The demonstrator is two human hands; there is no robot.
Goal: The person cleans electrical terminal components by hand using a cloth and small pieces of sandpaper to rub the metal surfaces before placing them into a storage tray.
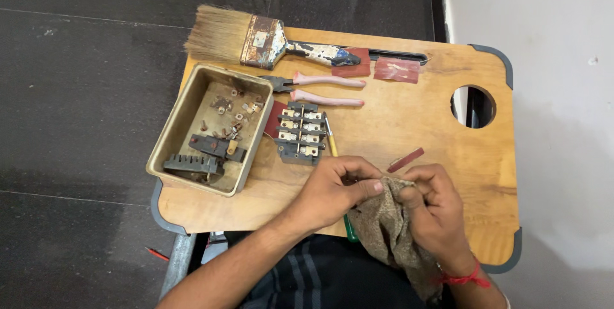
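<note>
On the wooden desk over dark floor, both hands meet: left grip pinching something small, right grip pressed around a brown cloth.

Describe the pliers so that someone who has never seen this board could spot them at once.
Start at the wooden board and find the big worn paintbrush along its far edge. Just below it, right of the metal tray, lie the pliers. They alone have two pale pink handles, pointing right, with dark jaws toward the tray.
</note>
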